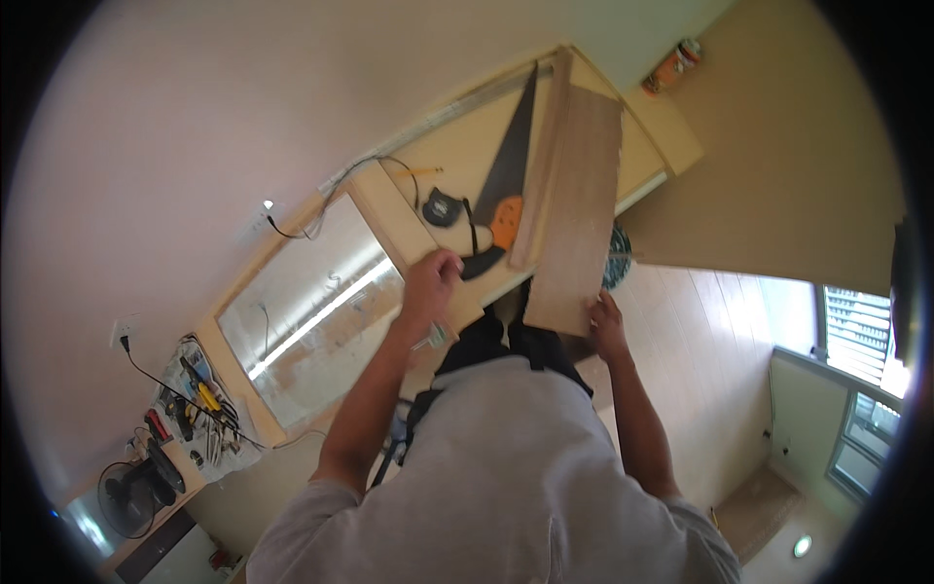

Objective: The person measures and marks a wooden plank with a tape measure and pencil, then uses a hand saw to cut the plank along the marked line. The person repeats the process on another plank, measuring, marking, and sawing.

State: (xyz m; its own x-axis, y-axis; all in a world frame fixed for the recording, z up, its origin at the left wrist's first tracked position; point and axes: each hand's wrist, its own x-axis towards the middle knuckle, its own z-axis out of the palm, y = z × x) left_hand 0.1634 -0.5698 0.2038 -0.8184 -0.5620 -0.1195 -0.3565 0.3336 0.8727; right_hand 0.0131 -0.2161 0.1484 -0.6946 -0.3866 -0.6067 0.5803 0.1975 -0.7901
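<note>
My right hand (608, 326) grips the near right corner of a wide brown wooden board (576, 214), which lies slanting over the counter with its near end past the edge. My left hand (431, 284) is over the counter's front edge with its fingers curled in; whether anything is in them is hidden. Just beyond it lies a handsaw (507, 165) with a black blade and an orange and black handle. Between saw and board is a narrow wooden strip (544, 161). Left of the saw sit a small black device (441, 207) and a yellow pencil (418, 172).
A framed reflective panel (311, 307) is set in the counter to the left. Farther left are tools on a plastic sheet (199, 409) and a black fan (136, 487). A power cable (321, 219) runs to a wall socket. An orange can (671, 66) stands at the far right.
</note>
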